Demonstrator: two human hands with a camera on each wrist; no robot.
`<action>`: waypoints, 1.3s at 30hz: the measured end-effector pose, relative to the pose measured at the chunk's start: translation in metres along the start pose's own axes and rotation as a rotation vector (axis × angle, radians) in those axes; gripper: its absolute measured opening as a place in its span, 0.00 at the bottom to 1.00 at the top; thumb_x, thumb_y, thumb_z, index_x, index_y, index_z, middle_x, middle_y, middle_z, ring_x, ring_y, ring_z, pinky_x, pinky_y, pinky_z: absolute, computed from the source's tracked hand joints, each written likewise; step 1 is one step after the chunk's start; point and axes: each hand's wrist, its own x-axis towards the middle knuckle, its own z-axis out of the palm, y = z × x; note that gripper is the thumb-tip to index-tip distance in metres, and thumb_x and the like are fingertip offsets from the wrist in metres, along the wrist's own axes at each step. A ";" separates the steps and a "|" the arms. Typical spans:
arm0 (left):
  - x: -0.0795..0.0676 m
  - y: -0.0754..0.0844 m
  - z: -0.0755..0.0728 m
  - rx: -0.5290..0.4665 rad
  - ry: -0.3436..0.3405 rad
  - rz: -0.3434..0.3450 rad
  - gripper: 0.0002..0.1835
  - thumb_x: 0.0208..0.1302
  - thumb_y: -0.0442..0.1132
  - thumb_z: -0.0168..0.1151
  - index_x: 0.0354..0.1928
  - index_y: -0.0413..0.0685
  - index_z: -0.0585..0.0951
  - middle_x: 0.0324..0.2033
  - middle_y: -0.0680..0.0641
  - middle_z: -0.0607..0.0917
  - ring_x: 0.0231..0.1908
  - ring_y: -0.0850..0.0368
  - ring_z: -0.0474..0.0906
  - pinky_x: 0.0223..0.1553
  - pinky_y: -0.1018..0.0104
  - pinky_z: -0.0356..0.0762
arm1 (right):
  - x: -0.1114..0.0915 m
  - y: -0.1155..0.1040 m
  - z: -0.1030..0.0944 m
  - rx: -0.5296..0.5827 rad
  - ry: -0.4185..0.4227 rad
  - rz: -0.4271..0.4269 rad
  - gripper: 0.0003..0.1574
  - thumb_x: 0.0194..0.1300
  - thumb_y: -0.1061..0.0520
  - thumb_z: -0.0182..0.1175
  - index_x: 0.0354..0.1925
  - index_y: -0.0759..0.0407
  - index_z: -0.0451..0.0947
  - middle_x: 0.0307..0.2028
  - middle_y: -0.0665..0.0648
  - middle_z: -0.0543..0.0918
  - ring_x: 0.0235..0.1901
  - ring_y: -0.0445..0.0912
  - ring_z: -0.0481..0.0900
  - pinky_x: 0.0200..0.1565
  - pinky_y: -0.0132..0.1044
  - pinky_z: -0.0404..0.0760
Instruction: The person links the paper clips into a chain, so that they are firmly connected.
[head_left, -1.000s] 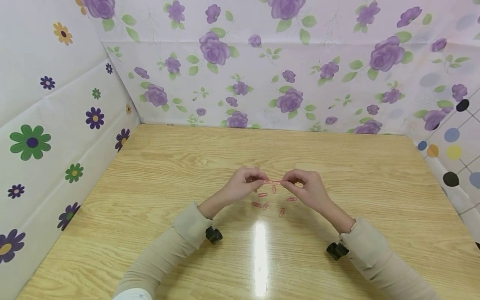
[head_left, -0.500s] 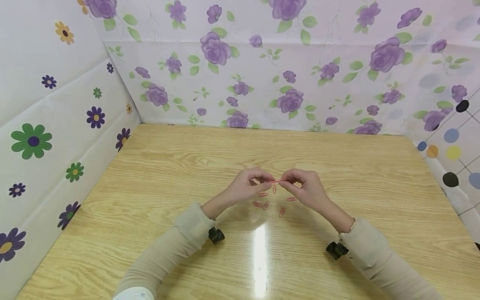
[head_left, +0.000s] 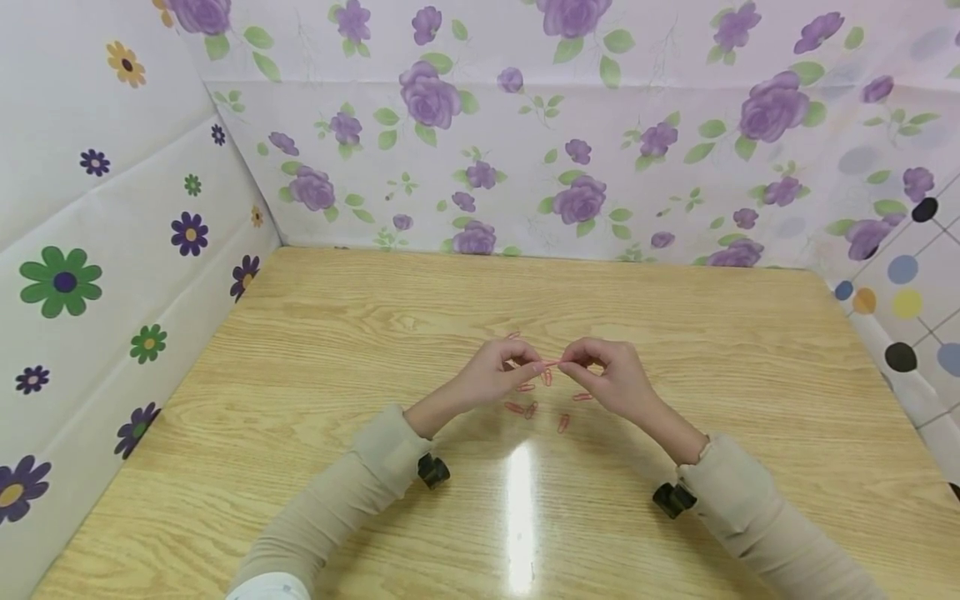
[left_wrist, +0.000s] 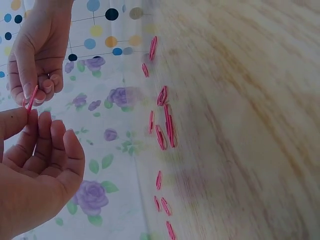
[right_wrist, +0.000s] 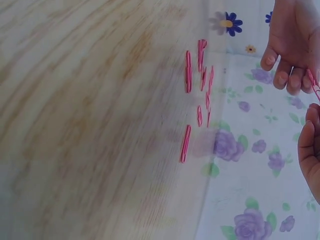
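In the head view, my left hand [head_left: 489, 372] and right hand [head_left: 617, 379] face each other above the table's middle. A red paper clip [head_left: 551, 363] spans the short gap between their fingertips. Each hand pinches an end between thumb and fingers. In the left wrist view, the paper clip [left_wrist: 32, 99] stands tilted between both hands. The right wrist view catches the paper clip [right_wrist: 312, 79] at its edge; whether a second clip is linked to it, I cannot tell. Several loose red paper clips [head_left: 563, 423] lie on the table beneath and around the hands.
The wood-grain table [head_left: 337, 333] carries a bright light reflection in front of the hands. A purple-flowered sheet [head_left: 480, 125] hangs behind it, with another patterned sheet [head_left: 67, 208] along the left. Dark wrist cameras [head_left: 432, 472] sit at both cuffs.
My left hand has moved slightly right, so the gap between the two hands' fingertips has narrowed. The right hand stays almost in place, and the loose paper clips lie as before.
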 end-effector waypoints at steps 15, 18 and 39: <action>0.001 -0.001 0.000 0.036 -0.085 0.042 0.08 0.65 0.33 0.53 0.32 0.33 0.79 0.26 0.46 0.79 0.26 0.55 0.72 0.26 0.71 0.72 | -0.013 0.042 0.004 0.030 -0.031 0.022 0.02 0.55 0.66 0.63 0.27 0.61 0.79 0.25 0.52 0.82 0.23 0.39 0.78 0.25 0.33 0.77; 0.000 -0.001 0.000 0.029 -0.094 0.037 0.08 0.65 0.32 0.53 0.33 0.33 0.78 0.28 0.42 0.79 0.28 0.52 0.74 0.27 0.72 0.73 | -0.013 0.042 0.003 0.039 -0.040 0.020 0.02 0.56 0.63 0.63 0.28 0.61 0.79 0.25 0.52 0.82 0.23 0.38 0.78 0.24 0.35 0.77; 0.000 -0.004 -0.002 0.161 -0.103 0.185 0.07 0.66 0.32 0.51 0.31 0.38 0.76 0.23 0.41 0.77 0.23 0.64 0.68 0.26 0.72 0.71 | -0.018 0.047 -0.003 0.035 -0.104 0.085 0.04 0.55 0.68 0.63 0.29 0.60 0.79 0.25 0.51 0.81 0.24 0.39 0.77 0.27 0.32 0.77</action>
